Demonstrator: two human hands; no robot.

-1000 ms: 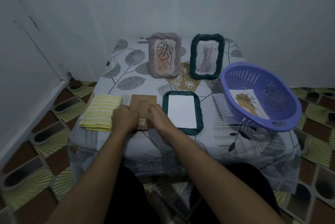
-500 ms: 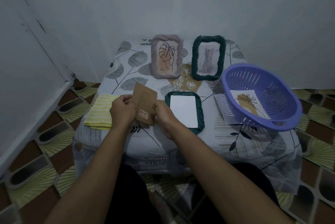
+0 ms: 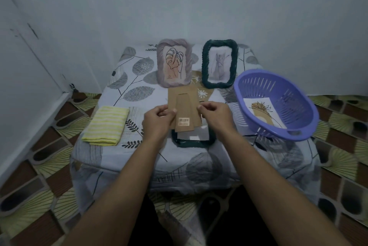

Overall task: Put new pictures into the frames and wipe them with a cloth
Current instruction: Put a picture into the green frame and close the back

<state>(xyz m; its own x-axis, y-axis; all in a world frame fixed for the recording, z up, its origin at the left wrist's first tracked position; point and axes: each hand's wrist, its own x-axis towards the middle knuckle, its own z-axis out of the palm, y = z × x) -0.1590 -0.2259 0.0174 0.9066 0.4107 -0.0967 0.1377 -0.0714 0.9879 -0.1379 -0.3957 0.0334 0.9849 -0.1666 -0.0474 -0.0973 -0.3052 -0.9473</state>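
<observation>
A brown cardboard frame backing (image 3: 184, 106) with a stand flap and a small label is held up over the table. My left hand (image 3: 158, 119) pinches its left edge and my right hand (image 3: 214, 115) pinches its right edge. Under it lies a dark green frame (image 3: 194, 142) face down, with white paper showing inside. At the back stand a grey-purple frame (image 3: 174, 63) holding a leaf drawing and a second dark green frame (image 3: 220, 63) with a faint picture. A folded yellow striped cloth (image 3: 105, 125) lies at the left. One picture (image 3: 262, 111) rests inside the purple basket (image 3: 278, 84).
The small table wears a leaf-patterned cover (image 3: 137, 78). White walls close in behind and at the left. Patterned floor tiles (image 3: 39, 168) surround the table.
Both hands have lifted the cardboard backing off the table beside the cloth and carried it right, so it is over the flat green frame.
</observation>
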